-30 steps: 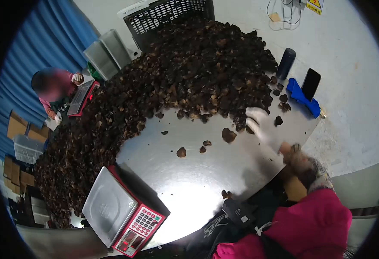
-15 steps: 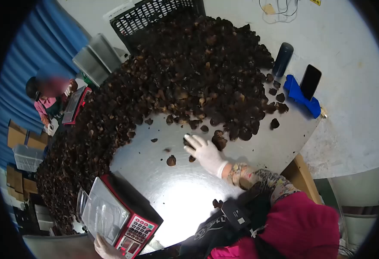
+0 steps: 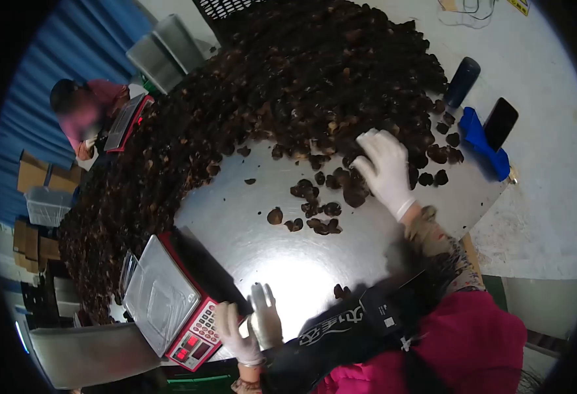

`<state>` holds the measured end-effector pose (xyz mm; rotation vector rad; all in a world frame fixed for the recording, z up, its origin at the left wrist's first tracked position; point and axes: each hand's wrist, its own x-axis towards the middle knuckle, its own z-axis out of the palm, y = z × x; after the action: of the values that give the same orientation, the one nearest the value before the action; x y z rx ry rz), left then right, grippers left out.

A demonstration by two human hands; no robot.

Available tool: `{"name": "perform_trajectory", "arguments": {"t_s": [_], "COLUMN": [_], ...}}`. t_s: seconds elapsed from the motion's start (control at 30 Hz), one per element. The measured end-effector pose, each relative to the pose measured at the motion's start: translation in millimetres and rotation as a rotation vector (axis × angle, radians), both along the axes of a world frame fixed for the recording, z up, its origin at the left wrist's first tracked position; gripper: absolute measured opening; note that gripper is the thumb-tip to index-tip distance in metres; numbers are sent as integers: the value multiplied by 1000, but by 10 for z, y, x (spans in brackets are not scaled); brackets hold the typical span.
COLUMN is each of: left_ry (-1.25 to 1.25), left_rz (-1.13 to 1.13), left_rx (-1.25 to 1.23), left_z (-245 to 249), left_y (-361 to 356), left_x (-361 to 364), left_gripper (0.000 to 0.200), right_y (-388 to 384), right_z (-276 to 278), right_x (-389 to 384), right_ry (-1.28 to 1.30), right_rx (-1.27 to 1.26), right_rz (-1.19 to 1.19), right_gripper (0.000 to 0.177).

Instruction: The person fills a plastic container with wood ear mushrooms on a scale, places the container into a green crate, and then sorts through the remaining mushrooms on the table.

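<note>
My right hand, in a white glove, lies at the near edge of a large heap of dark brown, curled pieces that look like dried mushrooms. Its fingers are stretched out and the thumb stands apart; nothing shows in its grip. Several loose pieces lie on the metal table just left of it. My left hand, also gloved, is open beside the keypad of a red weighing scale. A pale glove-shaped patch next to it looks like a reflection in the metal. On the scale sits a clear plastic tray.
At the right stand a dark bottle and a phone by a blue cloth. A co-worker sits at a second scale across the heap. A black crate is at the back.
My right hand has moved right and away from me, up to the heap. More pieces lie loose before the heap. My left hand has shifted from the scale's tray side to its keypad side.
</note>
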<state>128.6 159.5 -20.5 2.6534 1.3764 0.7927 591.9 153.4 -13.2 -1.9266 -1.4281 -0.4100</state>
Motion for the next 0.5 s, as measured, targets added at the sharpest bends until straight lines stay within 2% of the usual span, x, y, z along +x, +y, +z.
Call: {"name": "perform_trajectory", "arguments": {"t_s": [0.03,0.07,0.13,0.17,0.2,0.23,0.27,0.3,0.33,0.4,0.43,0.5], "left_ry": [-54,-108,-131,-183,-201,-193,-187,-191,-260,-323,-406,-486], "left_rz": [-82,-169,-181,-227,-260,-266,-271,-278,-282,-287,-301,-297], "left_rx": [-39,-78,-204,-171,-246,-251,-255,-260,-330,-402,-462,-507], "left_z": [-100,-190,-314,-401,-493,-489,-490,-523,-572,-639,-663,-673], "left_y": [-27,-51,-90,-85,-60,-58,-47,-47,-45,-33,-34,-38], "left_x": [134,264,518,629,705,777,850,890,908,924,918,894], "left_gripper": [49,51,57,63,67,69,71,71,73,74,75,75], "right_y": [-31,7,27,51,67,90,76,52,-9,-74,-97,-136], "right_z": [150,-144,-369,-276,-251,-167,-195,-295,-451,-499,-467,-354], "right_x": [116,357,564,445,164,-139,-490,-821,-1048,-1444,-1486,-1553], "right_ry": [-3,-201,123,55,203,3,-27,67,-172,-59,-53,139], "right_rx": [-65,6,-156,-97,-55,-36,-60,-249,-294,-280,-282,-159], "right_rz": [-218,-481,-525,-348,-232,-116,-36,51,217,391,390,567], "right_gripper": [43,43,40,29,16,10,9,15,26,31,31,32]}}
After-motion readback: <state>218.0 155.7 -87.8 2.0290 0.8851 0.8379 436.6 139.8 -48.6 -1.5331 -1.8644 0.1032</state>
